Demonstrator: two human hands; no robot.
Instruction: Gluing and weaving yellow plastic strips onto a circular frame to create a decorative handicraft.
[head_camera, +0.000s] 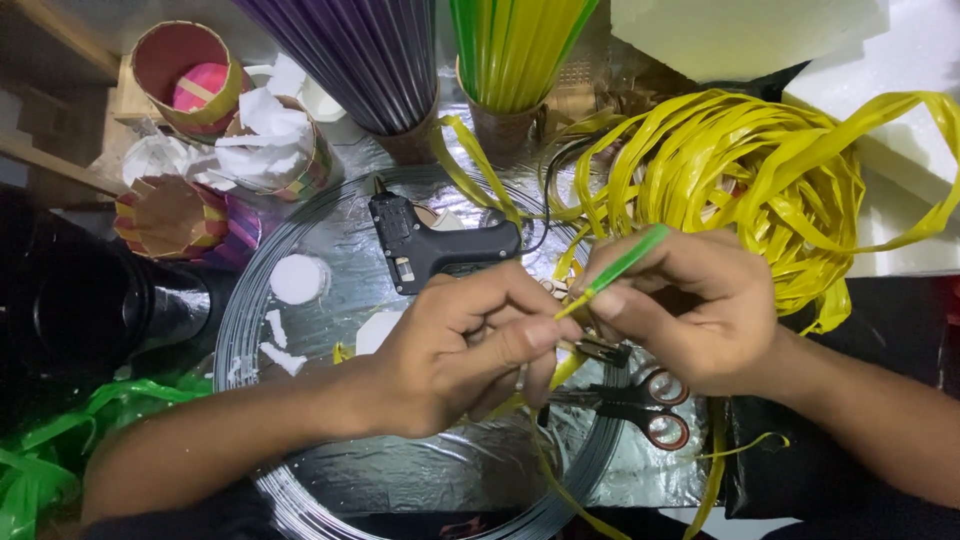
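2 hands meet over the foil: the right hand (690, 310) pinches a green strip (615, 270), the left hand (465, 345) closes on its yellow end, steadying it.

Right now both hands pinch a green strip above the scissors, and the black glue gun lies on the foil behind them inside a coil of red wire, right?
Not quite: the head view shows the wire coil is grey, not red. The rest holds: both hands, left hand and right hand, pinch the green strip above the scissors, with the black glue gun on the foil behind.
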